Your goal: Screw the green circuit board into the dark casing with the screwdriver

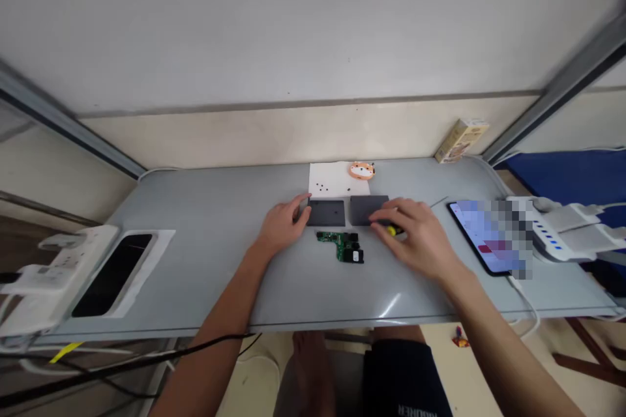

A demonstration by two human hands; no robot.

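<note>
My left hand (286,225) has its thumb and index finger closed at the left edge of a shallow dark grey case half (327,213), which lies flat on the table. In my right hand (415,234) is a screwdriver (394,230) with a yellow and black handle, mostly hidden by the fingers. Those fingertips are over the near right part of a second dark grey case piece (364,207); whether they touch it I cannot tell. A green circuit board (343,245) with black connectors lies nearer to me, between the hands.
Behind the case pieces, white paper (332,176) bears several tiny dark screws (321,186) and an orange animal-faced case (362,171). Phones lie at left (113,275) and right (482,238), near power strips (81,260). A small carton (460,141) stands at the back right.
</note>
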